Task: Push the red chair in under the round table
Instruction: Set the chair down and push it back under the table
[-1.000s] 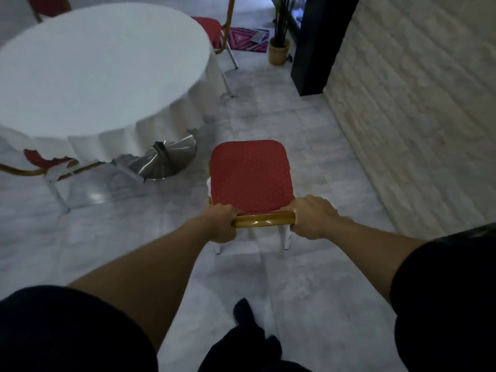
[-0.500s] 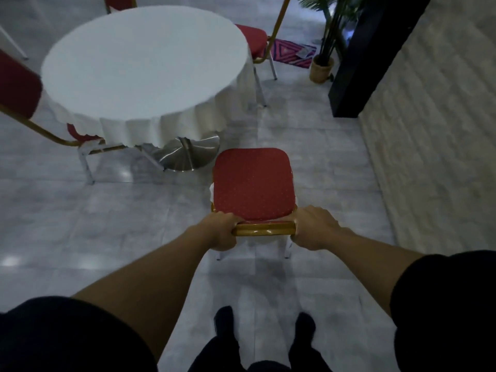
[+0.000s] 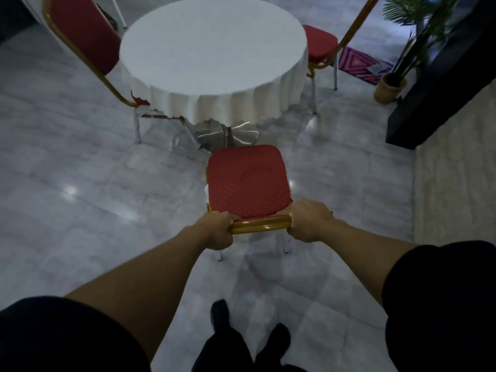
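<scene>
The red chair [image 3: 248,181] has a dotted red seat and a gold top rail, and it stands on the tiled floor right in front of me. My left hand [image 3: 218,230] grips the left end of that rail. My right hand [image 3: 308,221] grips the right end. The round table [image 3: 212,49], draped in a white cloth, stands just beyond the chair. The seat's front edge sits close to the table's shiny metal base [image 3: 228,135], short of the cloth's hem.
A second red chair [image 3: 86,44] is tucked at the table's left, a third [image 3: 320,45] at its right. A potted plant [image 3: 391,87], a patterned mat [image 3: 359,63] and a black pillar [image 3: 440,84] stand at right, by a pale brick wall [image 3: 456,170]. My feet [image 3: 247,334] are below.
The table has come from the upper left to straight ahead of the chair, and the gap between seat and table base has shrunk. Both hands have kept their grip on the rail.
</scene>
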